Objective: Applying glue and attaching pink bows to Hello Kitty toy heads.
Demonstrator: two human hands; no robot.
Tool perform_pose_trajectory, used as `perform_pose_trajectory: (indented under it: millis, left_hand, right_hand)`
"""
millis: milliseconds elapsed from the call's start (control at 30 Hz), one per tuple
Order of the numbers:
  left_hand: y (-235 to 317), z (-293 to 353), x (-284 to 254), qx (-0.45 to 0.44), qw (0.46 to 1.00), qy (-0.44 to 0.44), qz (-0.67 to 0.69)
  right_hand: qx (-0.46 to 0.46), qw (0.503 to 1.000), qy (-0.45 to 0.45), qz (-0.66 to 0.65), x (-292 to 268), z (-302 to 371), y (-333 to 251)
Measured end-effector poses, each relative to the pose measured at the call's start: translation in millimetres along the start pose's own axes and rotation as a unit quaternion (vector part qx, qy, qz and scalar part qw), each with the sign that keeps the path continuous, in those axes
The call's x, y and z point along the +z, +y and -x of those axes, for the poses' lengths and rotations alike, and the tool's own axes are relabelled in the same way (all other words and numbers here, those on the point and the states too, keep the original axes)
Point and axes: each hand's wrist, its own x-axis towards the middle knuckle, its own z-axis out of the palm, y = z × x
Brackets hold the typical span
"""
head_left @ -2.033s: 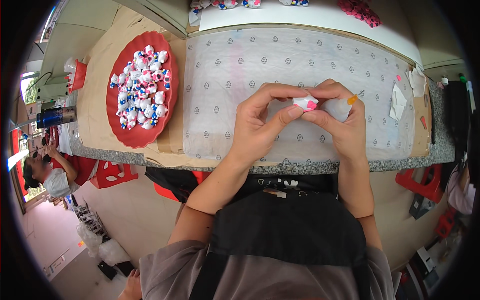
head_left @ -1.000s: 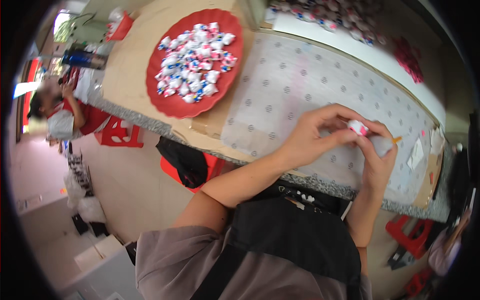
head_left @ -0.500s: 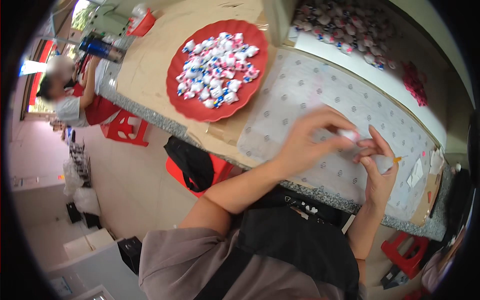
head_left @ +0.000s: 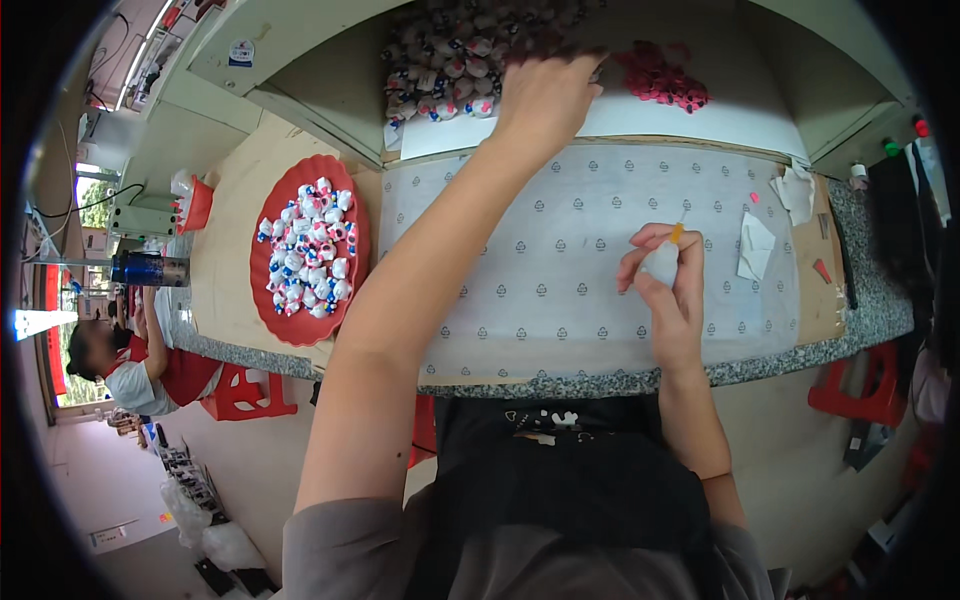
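Observation:
My left hand (head_left: 550,98) reaches far forward into the shadowed shelf, over the right part of a heap of small white figurines (head_left: 455,75) with pink and blue details. Its fingertips are dark and blurred, so I cannot make out whether they hold anything. Above the patterned sheet, my right hand (head_left: 672,305) is closed around a small white squeeze bottle (head_left: 660,262) with an orange-yellow needle tip pointing up and away. A heap of small dark pink pieces (head_left: 662,78) lies on the shelf, right of my left hand.
A red scalloped plate (head_left: 268,240) with many figurines stands at the left. A white patterned sheet (head_left: 520,290) covers the worktop, with a crumpled paper scrap (head_left: 756,247) at its right. Upright shelf panels flank the opening. A person (head_left: 150,370) sits at the far left.
My left hand has moved away from my right and forward into the shelf; a small white-and-pink piece was at its fingers before. My right hand still holds the bottle. The view has turned.

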Motion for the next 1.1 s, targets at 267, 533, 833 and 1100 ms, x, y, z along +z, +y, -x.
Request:
perform_pose_trajectory:
  millis: [267, 533, 833, 1100]
  left_hand:
    - [-2, -1, 14, -0.04, 0.99, 0.056, 0.119]
    - [19, 125, -49, -0.255, 0.622, -0.002, 0.741]
    - [17, 169, -43, -0.324, 0.428, 0.041, 0.843]
    - [25, 174, -34, -0.318, 0.469, 0.056, 0.822]
  right_hand:
    - [0.014, 0.997, 0.062, -0.031, 10, 4, -7]
    - [0.055, 0.997, 0.048, -0.017, 7, 11, -15]
    - [0.02, 0.998, 0.043, 0.039, 16, -5, -7]
    - [-0.023, 0.994, 0.102, -0.042, 16, -4, -12]
